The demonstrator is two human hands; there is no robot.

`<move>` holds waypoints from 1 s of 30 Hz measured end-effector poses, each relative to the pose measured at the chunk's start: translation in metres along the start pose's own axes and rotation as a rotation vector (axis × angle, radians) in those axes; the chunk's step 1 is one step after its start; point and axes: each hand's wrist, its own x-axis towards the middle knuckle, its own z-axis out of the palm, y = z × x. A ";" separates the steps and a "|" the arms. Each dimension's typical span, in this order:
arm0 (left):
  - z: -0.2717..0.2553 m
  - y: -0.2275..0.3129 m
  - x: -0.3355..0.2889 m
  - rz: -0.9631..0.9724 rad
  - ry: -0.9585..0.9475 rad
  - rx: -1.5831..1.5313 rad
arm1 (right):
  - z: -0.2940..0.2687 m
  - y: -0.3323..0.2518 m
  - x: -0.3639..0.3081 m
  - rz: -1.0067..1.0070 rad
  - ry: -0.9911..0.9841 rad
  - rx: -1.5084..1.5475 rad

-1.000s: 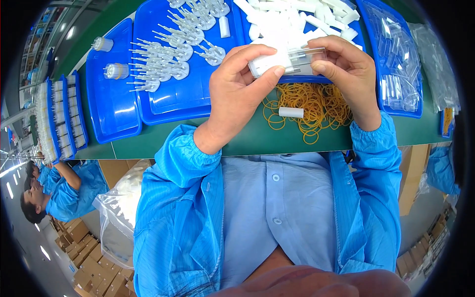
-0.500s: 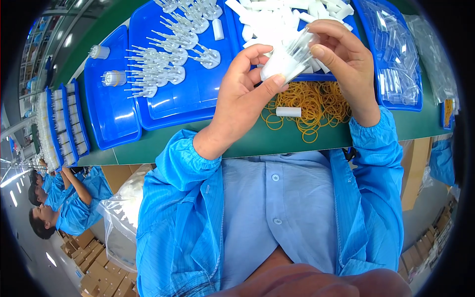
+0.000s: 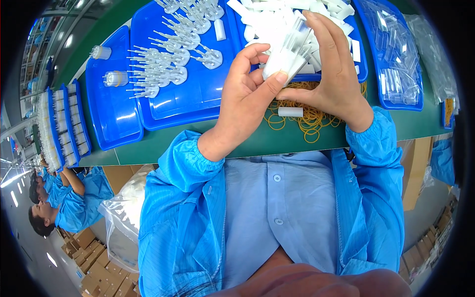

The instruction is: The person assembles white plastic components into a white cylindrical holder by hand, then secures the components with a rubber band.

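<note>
Head view: what do the hands have hold of just now?

– The left hand (image 3: 247, 94) has its thumb and curled fingers closed on the white end of a white-and-clear piece (image 3: 286, 55). The right hand (image 3: 339, 81) stands wide, thumb low by the left thumb, fingers up near the clear end. Whether those fingertips press on it, I cannot tell.

– And where is that piece? Go by the rubber bands (image 3: 316, 118).

– Raised above their far left side, tilted, clear end pointing up and away from the person.

– What lies around the bands?

– A white tube (image 3: 290, 112) touches them on their near left part. Just beyond them is a blue tray (image 3: 365, 69) heaped with white blocks (image 3: 267, 22).

– To the left of them?

– A wide blue tray (image 3: 185, 106) with rows of pronged parts (image 3: 173, 57), then a narrow blue tray (image 3: 116, 116) with two bundles (image 3: 116, 78).

– Right of them?

– Another blue tray (image 3: 402, 106), holding clear parts (image 3: 393, 89). The bands themselves lie on the green bench (image 3: 262, 141), near its front edge.
</note>
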 end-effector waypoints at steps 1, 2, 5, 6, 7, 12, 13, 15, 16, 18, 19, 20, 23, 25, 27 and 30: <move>0.002 0.000 0.000 -0.010 0.009 -0.017 | 0.001 -0.001 0.000 -0.001 0.000 0.001; 0.003 0.000 -0.001 -0.019 0.017 -0.034 | 0.001 -0.002 0.000 0.000 0.005 -0.014; 0.003 0.002 -0.001 -0.036 -0.019 -0.014 | 0.004 0.003 -0.004 0.007 0.006 0.002; 0.003 0.002 -0.001 -0.035 -0.018 -0.014 | 0.004 0.005 -0.006 0.011 0.003 0.035; 0.002 0.002 -0.001 -0.031 -0.038 -0.007 | 0.003 0.005 -0.006 0.009 0.003 0.036; -0.001 0.004 -0.002 -0.039 -0.071 -0.076 | 0.001 0.008 -0.003 -0.044 0.032 0.032; -0.001 0.005 -0.001 -0.032 -0.078 -0.059 | 0.001 0.009 -0.003 -0.044 0.032 0.032; -0.001 0.006 -0.001 -0.025 -0.084 -0.044 | 0.002 0.011 -0.004 -0.028 0.012 0.106; -0.001 0.007 -0.001 -0.021 -0.084 -0.018 | 0.001 0.012 -0.004 -0.027 0.011 0.107; 0.000 0.007 -0.001 -0.018 -0.082 0.006 | 0.000 0.012 -0.003 -0.040 -0.016 0.115; 0.000 0.006 -0.002 -0.024 -0.061 -0.005 | 0.000 0.012 -0.003 -0.041 -0.017 0.116; 0.001 0.005 -0.002 -0.029 -0.041 -0.016 | 0.000 0.011 -0.003 -0.051 -0.024 0.113; 0.000 0.007 -0.001 -0.060 -0.033 -0.023 | -0.001 0.010 -0.002 -0.073 -0.026 0.119; 0.000 0.005 -0.001 -0.057 -0.016 -0.017 | 0.000 0.009 -0.002 -0.089 -0.021 0.132; 0.001 0.005 -0.001 -0.054 -0.001 -0.011 | 0.000 0.008 -0.002 -0.112 -0.008 0.130; 0.001 0.006 -0.002 -0.050 0.021 -0.015 | 0.001 0.007 -0.002 -0.120 0.009 0.125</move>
